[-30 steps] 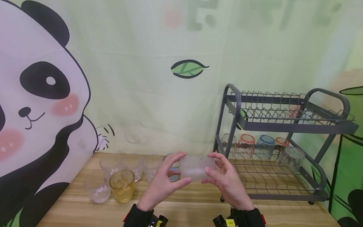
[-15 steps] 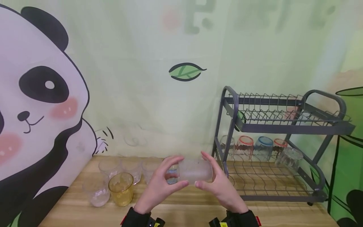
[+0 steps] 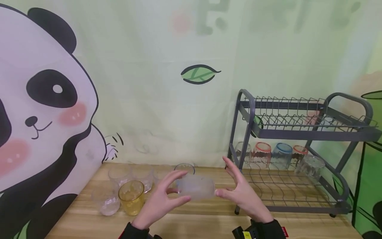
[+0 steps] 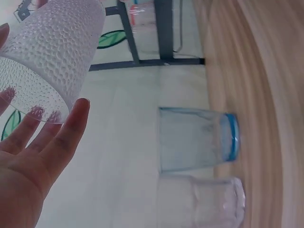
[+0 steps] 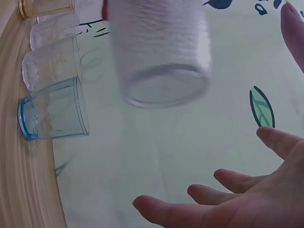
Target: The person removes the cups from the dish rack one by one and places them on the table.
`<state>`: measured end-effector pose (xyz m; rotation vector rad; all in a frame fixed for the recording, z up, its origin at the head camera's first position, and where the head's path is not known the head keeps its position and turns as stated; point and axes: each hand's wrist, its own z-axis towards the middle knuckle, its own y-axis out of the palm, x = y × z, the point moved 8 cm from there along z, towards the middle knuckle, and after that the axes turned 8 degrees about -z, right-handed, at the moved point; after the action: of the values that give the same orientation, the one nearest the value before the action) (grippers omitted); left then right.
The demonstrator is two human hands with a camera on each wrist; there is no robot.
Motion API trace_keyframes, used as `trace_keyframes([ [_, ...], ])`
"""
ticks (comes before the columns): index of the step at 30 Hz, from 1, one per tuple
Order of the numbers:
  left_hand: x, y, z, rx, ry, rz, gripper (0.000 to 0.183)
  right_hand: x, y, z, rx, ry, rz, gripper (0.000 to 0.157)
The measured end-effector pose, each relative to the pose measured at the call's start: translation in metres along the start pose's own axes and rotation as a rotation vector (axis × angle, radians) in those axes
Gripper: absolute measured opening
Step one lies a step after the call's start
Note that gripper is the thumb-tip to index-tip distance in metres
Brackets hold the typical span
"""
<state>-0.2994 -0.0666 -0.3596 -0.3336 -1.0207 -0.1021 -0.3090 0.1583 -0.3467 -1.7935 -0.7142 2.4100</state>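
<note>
A clear plastic-looking tumbler with a pebbled surface (image 3: 197, 187) lies sideways in the air over the table. My left hand (image 3: 162, 199) grips it by the rim end, thumb below and fingers above; in the left wrist view the fingertips curl at the open rim of the tumbler (image 4: 61, 47). Off its base end is my right hand (image 3: 243, 194), fingers spread. The right wrist view shows that hand (image 5: 251, 194) apart from the tumbler (image 5: 161, 52), whose base faces it. Behind the tumbler stands a blue-tinted glass (image 5: 54, 114).
Several clear glasses (image 3: 143, 179) and an amber glass (image 3: 131, 199) stand upright on the wooden table (image 3: 191, 225) at left. At right is a two-tier dark metal dish rack (image 3: 298, 133). Upside-down glasses, including a blue-rimmed one (image 3: 282, 156), sit on its lower tier.
My right hand has let go of the tumbler and moved off to the right with spread fingers. My left hand has moved slightly left and down, still holding the tumbler.
</note>
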Motion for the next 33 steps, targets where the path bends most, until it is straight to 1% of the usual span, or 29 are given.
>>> trace_keyframes([
  [3,-0.005,-0.008,-0.006,-0.003,-0.005,0.078,0.064,-0.002,-0.006,-0.002,0.001,-0.027,-0.076,0.089],
  [4,-0.007,-0.010,-0.007,-0.014,-0.011,0.096,0.064,-0.004,-0.007,-0.004,-0.006,-0.056,-0.106,0.088],
  [7,-0.012,-0.017,-0.012,-0.047,-0.034,0.151,0.064,-0.005,-0.012,-0.008,-0.034,-0.051,-0.144,0.086],
  [10,-0.015,-0.026,-0.016,-0.065,-0.035,0.221,0.063,-0.006,-0.021,-0.012,-0.071,-0.014,-0.155,0.082],
  [11,-0.016,-0.029,-0.017,-0.067,-0.030,0.252,0.063,-0.006,-0.025,-0.013,-0.079,0.023,-0.158,0.081],
  [12,-0.016,-0.032,-0.017,-0.070,-0.022,0.287,0.063,-0.008,-0.029,-0.015,-0.087,0.021,-0.177,0.079],
  [15,-0.018,-0.038,-0.016,-0.090,-0.010,0.372,0.063,-0.011,-0.047,-0.021,-0.087,0.036,-0.268,0.077],
  [19,-0.019,-0.042,-0.013,-0.143,-0.012,0.409,0.063,-0.012,-0.071,-0.029,-0.083,0.064,-0.290,0.077],
  [22,-0.019,-0.044,-0.012,-0.173,-0.021,0.434,0.063,-0.010,-0.086,-0.033,-0.083,0.081,-0.284,0.075],
  [27,-0.021,-0.048,-0.011,-0.200,-0.070,0.499,0.064,-0.005,-0.117,-0.039,-0.048,0.090,-0.399,0.076],
  [29,-0.021,-0.048,-0.010,-0.211,-0.077,0.538,0.064,-0.001,-0.131,-0.042,-0.035,0.111,-0.447,0.078],
  [33,-0.020,-0.046,-0.009,-0.242,-0.050,0.637,0.064,0.008,-0.158,-0.043,-0.024,0.140,-0.546,0.085],
])
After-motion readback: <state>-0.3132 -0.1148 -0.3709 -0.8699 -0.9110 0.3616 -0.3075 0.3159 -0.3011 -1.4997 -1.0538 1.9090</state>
